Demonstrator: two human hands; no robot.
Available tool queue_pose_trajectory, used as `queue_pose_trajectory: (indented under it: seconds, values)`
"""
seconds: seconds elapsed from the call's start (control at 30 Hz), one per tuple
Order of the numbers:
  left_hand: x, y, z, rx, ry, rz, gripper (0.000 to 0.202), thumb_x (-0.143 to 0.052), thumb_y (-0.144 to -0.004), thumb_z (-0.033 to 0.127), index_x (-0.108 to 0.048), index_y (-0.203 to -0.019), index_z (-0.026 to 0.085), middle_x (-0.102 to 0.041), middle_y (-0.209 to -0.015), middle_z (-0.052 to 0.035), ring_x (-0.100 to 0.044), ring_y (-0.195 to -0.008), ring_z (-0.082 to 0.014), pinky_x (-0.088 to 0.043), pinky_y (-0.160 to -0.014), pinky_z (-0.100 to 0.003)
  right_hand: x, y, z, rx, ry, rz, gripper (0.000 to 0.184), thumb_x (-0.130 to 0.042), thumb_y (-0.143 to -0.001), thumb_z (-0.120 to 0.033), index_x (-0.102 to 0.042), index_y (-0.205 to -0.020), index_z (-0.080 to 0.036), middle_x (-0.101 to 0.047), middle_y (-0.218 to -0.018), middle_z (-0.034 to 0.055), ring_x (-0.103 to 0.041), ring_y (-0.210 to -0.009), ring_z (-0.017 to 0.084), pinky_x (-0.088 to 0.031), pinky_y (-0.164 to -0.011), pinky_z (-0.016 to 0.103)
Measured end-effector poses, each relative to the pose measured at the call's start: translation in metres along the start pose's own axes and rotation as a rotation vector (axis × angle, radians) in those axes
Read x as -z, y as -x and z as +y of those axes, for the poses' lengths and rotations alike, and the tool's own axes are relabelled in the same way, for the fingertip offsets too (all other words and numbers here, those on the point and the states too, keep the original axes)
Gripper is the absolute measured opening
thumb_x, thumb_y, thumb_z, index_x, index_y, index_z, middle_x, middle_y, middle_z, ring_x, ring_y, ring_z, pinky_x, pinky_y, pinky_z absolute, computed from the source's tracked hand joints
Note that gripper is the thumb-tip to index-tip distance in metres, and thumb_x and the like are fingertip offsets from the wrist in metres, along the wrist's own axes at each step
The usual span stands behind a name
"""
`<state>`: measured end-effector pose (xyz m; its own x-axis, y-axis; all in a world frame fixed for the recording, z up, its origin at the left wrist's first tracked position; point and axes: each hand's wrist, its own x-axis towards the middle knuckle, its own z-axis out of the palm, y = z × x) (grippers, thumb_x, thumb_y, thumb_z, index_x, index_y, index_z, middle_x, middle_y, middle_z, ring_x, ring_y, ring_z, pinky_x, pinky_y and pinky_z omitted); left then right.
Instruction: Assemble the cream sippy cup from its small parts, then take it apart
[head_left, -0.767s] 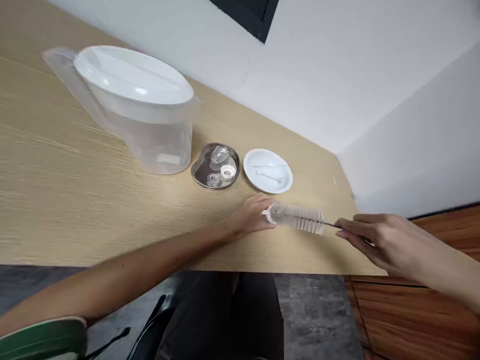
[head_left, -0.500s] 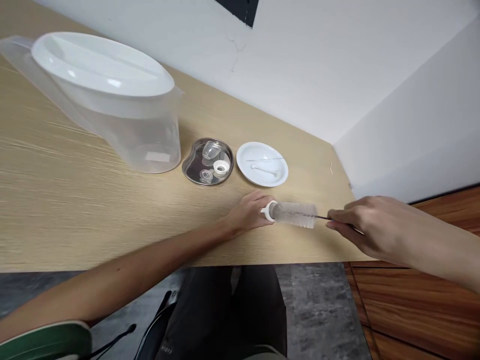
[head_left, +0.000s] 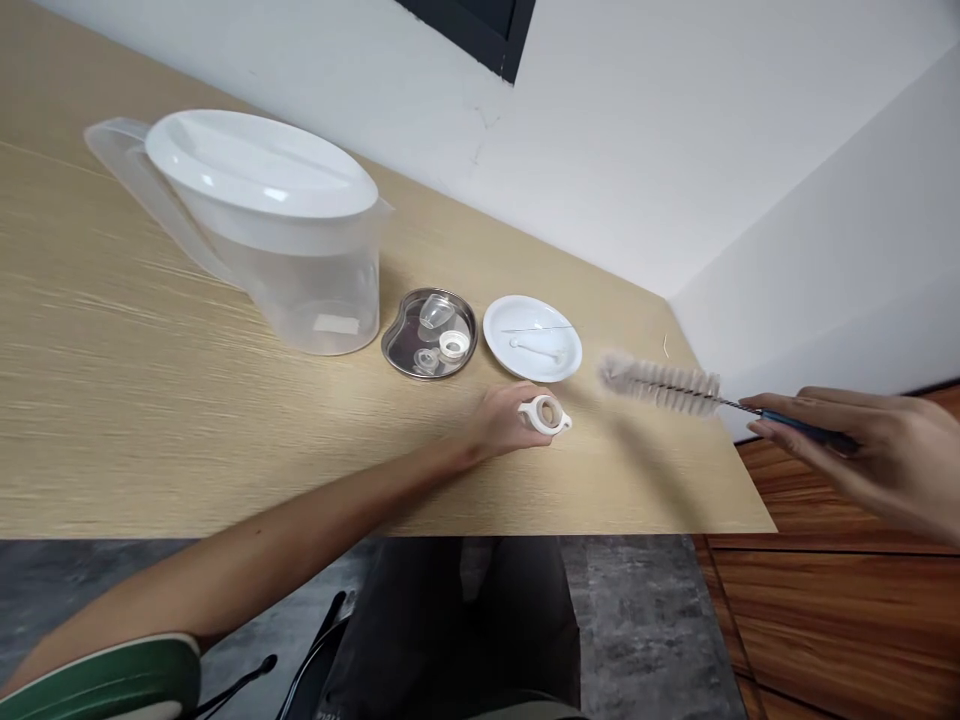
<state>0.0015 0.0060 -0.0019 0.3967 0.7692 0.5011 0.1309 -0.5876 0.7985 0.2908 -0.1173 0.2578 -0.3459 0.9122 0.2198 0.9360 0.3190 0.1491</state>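
Note:
My left hand [head_left: 506, 415] is closed around a baby bottle with a white handle ring [head_left: 546, 415] about its neck; the open mouth faces up toward me and most of the body is hidden. In my right hand [head_left: 862, 430] is a bottle brush [head_left: 664, 385], gripped by its dark blue handle. Its pale bristled head points left, up and right of the bottle, apart from it. Beyond my left hand lies a steel kidney dish [head_left: 394, 350] holding a clear dome cap [head_left: 435, 311], a white screw ring [head_left: 454, 345] and a small clear teat-like piece [head_left: 426, 361].
A white dish [head_left: 499, 345] beside the kidney dish holds a thin rod and a small white brush [head_left: 536, 350]. A lidded clear pitcher [head_left: 315, 270] stands at the left. The wooden table [head_left: 225, 450] meets a white wall at the back; a wooden cabinet [head_left: 847, 610] is at right.
The bottle brush has come out of the bottle's mouth and moved up and right with my right hand. My left hand still holds the bottle, now with its mouth turned more toward me.

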Motion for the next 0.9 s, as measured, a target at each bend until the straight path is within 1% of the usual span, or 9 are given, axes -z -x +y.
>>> queue_pose_trajectory:
  seconds: [0.07,0.13,0.2,0.3,0.4,0.5,0.67,0.8,0.9]
  values:
    - [-0.005,0.001,-0.001,0.065,0.078,0.023,0.041,-0.090,-0.068,0.030,-0.070,-0.102,0.018,-0.073,-0.095,-0.0018,-0.068,-0.084,-0.0208,-0.050,-0.073,-0.030,-0.029,0.016,0.013,-0.156,-0.065,0.009,0.042,-0.055,-0.091,-0.064,-0.077,-0.107,-0.031,-0.077,-0.098,0.0062,-0.072,-0.079,0.026,-0.052,-0.068,0.037]
    - [-0.007,0.001,-0.002,0.134,0.197,0.051,0.053,-0.092,-0.065,0.038,-0.067,-0.107,0.018,-0.073,-0.100,-0.0036,-0.069,-0.090,-0.0228,-0.051,-0.075,-0.030,-0.073,0.029,0.020,-0.407,-0.112,0.025,0.046,-0.057,-0.088,-0.065,-0.075,-0.097,-0.024,-0.076,-0.087,0.0075,-0.070,-0.070,0.026,-0.050,-0.063,0.036]
    - [-0.006,0.001,-0.002,0.196,0.300,0.062,0.061,-0.095,-0.059,0.040,-0.065,-0.107,0.019,-0.072,-0.102,-0.0036,-0.069,-0.094,-0.0234,-0.052,-0.076,-0.030,-0.121,0.037,0.014,-0.581,-0.176,0.051,0.045,-0.052,-0.091,-0.059,-0.072,-0.096,-0.019,-0.075,-0.089,0.0111,-0.070,-0.079,0.028,-0.050,-0.066,0.034]
    - [-0.001,0.002,-0.002,0.229,0.304,0.065,0.061,-0.097,-0.054,0.042,-0.064,-0.101,0.020,-0.071,-0.098,-0.0021,-0.068,-0.091,-0.0223,-0.053,-0.074,-0.029,-0.182,0.035,-0.015,-0.737,-0.198,-0.011,0.042,-0.043,-0.098,-0.049,-0.069,-0.102,-0.016,-0.074,-0.097,0.0164,-0.069,-0.090,0.030,-0.047,-0.072,0.035]
    - [0.006,0.002,-0.004,0.205,0.217,0.078,0.063,-0.096,-0.052,0.046,-0.064,-0.100,0.020,-0.070,-0.096,-0.0030,-0.067,-0.093,-0.0237,-0.054,-0.077,-0.031,-0.216,0.016,-0.052,-0.759,-0.220,-0.078,0.037,-0.038,-0.102,-0.037,-0.066,-0.104,-0.013,-0.072,-0.097,0.0189,-0.067,-0.093,0.029,-0.045,-0.078,0.033]
    - [0.013,0.001,-0.007,0.128,0.072,0.046,0.067,-0.095,-0.053,0.052,-0.063,-0.103,0.020,-0.070,-0.099,-0.0047,-0.067,-0.095,-0.0255,-0.056,-0.080,-0.034,-0.228,-0.008,-0.083,-0.753,-0.132,-0.093,0.035,-0.038,-0.102,-0.030,-0.064,-0.107,-0.008,-0.069,-0.107,0.0214,-0.064,-0.101,0.028,-0.045,-0.081,0.033]
    - [0.024,0.000,-0.008,-0.033,-0.080,0.037,0.074,-0.091,-0.061,0.058,-0.058,-0.116,0.020,-0.070,-0.106,-0.0055,-0.068,-0.096,-0.0244,-0.055,-0.086,-0.035,-0.215,-0.024,-0.106,-0.671,-0.011,-0.269,0.046,-0.046,-0.100,-0.047,-0.071,-0.103,-0.009,-0.070,-0.102,0.0217,-0.066,-0.096,0.032,-0.047,-0.075,0.037]
    - [0.034,-0.003,-0.007,-0.221,-0.214,0.013,0.075,-0.086,-0.065,0.063,-0.056,-0.118,0.019,-0.068,-0.103,-0.0070,-0.064,-0.087,-0.0240,-0.053,-0.080,-0.036,-0.189,-0.043,-0.079,-0.627,-0.008,-0.115,0.058,-0.039,-0.101,-0.055,-0.073,-0.094,-0.010,-0.070,-0.096,0.0232,-0.064,-0.095,0.033,-0.045,-0.082,0.040]
    - [0.042,-0.006,-0.009,-0.345,-0.207,0.013,0.072,-0.060,-0.081,0.076,-0.055,-0.120,0.016,-0.065,-0.103,-0.0109,-0.062,-0.085,-0.0258,-0.050,-0.078,-0.040,-0.181,-0.088,-0.041,-0.535,-0.197,0.007,0.047,-0.041,-0.101,-0.050,-0.073,-0.098,-0.016,-0.072,-0.101,0.0165,-0.062,-0.102,0.030,-0.041,-0.093,0.041]
